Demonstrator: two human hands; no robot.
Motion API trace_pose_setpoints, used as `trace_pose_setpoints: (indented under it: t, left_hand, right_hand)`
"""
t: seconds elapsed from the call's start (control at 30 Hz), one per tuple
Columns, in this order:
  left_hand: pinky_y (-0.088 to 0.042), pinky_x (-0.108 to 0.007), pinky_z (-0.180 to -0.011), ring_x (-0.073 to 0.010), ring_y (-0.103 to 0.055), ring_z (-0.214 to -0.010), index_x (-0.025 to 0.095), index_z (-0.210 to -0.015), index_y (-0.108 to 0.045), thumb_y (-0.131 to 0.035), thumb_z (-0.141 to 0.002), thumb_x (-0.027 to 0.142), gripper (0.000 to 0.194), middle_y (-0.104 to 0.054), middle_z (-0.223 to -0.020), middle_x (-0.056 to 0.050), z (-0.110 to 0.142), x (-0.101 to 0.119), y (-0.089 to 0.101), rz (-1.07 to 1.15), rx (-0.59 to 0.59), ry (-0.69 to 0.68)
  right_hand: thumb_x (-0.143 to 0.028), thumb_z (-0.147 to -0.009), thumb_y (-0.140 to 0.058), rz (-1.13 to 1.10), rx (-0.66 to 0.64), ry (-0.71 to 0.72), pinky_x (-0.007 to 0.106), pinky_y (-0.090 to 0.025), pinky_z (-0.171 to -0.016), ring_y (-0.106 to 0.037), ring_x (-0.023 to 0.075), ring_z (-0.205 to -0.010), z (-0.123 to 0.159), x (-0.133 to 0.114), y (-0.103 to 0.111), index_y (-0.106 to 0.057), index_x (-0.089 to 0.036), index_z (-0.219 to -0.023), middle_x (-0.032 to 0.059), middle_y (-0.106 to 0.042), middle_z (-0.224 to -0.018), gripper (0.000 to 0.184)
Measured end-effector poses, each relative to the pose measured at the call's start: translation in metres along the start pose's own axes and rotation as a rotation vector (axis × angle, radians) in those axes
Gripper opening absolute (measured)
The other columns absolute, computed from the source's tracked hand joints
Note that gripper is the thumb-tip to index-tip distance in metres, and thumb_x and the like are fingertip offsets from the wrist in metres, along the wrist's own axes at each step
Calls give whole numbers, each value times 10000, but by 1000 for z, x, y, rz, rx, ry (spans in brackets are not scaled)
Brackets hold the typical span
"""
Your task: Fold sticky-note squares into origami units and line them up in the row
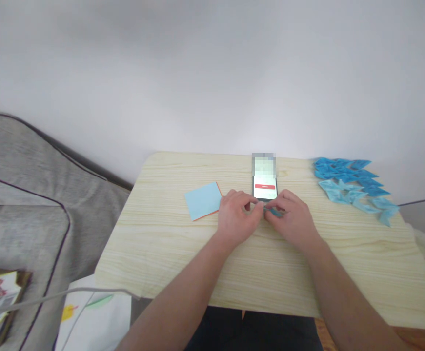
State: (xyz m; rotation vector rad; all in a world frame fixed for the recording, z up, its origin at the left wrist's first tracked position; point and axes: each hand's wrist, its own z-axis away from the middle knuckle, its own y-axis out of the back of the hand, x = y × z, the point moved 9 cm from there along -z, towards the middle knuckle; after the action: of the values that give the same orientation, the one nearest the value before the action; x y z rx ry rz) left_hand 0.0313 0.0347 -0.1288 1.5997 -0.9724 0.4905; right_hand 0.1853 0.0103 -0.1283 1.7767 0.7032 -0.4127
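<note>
A small piece of folded blue paper (276, 213) is pinched between both hands, mostly covered by the fingers. My left hand (237, 214) closes thumb and forefinger on its left end. On the other side my right hand (291, 217) grips it with the fingertips, and a bit of blue shows below them. Just beyond the fingertips lies a phone (265, 190) with its screen lit. To the left of my left hand is a stack of square paper (203, 201), light blue on top with an orange-red edge beneath.
Several folded paper pieces, dark blue (344, 170) and light blue (358, 195), lie in rows at the right of the wooden table (161, 263). A grey sofa (51, 204) stands at the left. A pale cable (88, 290) runs past the table's front left corner. Behind is a white wall.
</note>
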Motion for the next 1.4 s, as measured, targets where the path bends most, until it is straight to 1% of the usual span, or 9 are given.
trace_pose_setpoints:
  t: [0.1,0.2,0.27,0.43,0.57,0.7,0.97,1.17,1.4]
  left_hand:
    - [-453,-348,-809,-191,-577,-803,217,-802,-732,-656,-894,307,150,-648,-727,-26,-1,0,1,19,16,-9]
    - [-458,-343,-793,-185,-574,-786,216,-814,-729,-658,-888,287,125,-650,-734,-22,-1,-2,-2,69,5,-12]
    - [-459,-345,-784,-185,-577,-776,221,-818,-729,-669,-873,267,93,-654,-731,-19,-1,-3,-6,75,-26,-16]
    - [-432,-376,-809,-222,-592,-868,248,-787,-746,-693,-842,239,77,-674,-743,-26,1,1,-13,-40,-87,-43]
    - [-411,-395,-820,-236,-586,-903,256,-789,-751,-700,-837,231,74,-694,-773,-31,1,3,-13,-98,-99,-49]
    - [-405,-399,-825,-235,-580,-905,257,-793,-750,-696,-835,224,75,-694,-774,-27,1,2,-14,-97,-103,-48]
    - [-399,-415,-855,-239,-598,-917,259,-813,-733,-693,-800,177,92,-731,-814,-17,1,2,-15,-106,-123,-39]
    - [-399,-416,-855,-237,-602,-905,256,-811,-722,-684,-798,172,93,-732,-797,-12,2,1,-16,-99,-118,-37]
    - [-391,-422,-858,-237,-604,-903,256,-824,-724,-685,-790,166,104,-734,-801,-5,2,1,-15,-89,-112,-45]
  right_hand:
    - [-246,-806,-711,82,-74,21,347,-464,-699,-598,211,-820,0,-1,-7,-723,-239,-765,30,-610,-814,43]
    - [-254,-818,-706,149,-94,40,354,-459,-708,-592,220,-829,-1,-2,-9,-717,-239,-764,36,-617,-802,57]
    - [-256,-829,-703,175,-100,58,358,-463,-716,-588,226,-832,-1,-4,-10,-725,-242,-789,39,-617,-792,48]
    - [-231,-837,-708,171,-85,94,382,-494,-788,-589,239,-892,0,-8,-7,-726,-240,-783,55,-647,-865,58]
    - [-207,-836,-707,161,-84,113,397,-505,-783,-586,240,-888,0,-9,-4,-733,-246,-764,57,-656,-879,86]
    - [-202,-844,-702,168,-87,120,408,-510,-780,-582,242,-880,0,-10,-4,-746,-247,-772,59,-660,-874,96]
    - [-191,-837,-697,195,-63,117,399,-494,-786,-571,246,-913,1,-14,-6,-699,-238,-786,62,-635,-897,69]
    - [-198,-846,-696,231,-92,141,401,-490,-772,-573,240,-891,2,-17,-8,-705,-234,-775,59,-645,-890,81]
    - [-215,-850,-705,269,-82,111,398,-482,-756,-582,241,-894,4,-17,-9,-701,-235,-782,56,-641,-888,71]
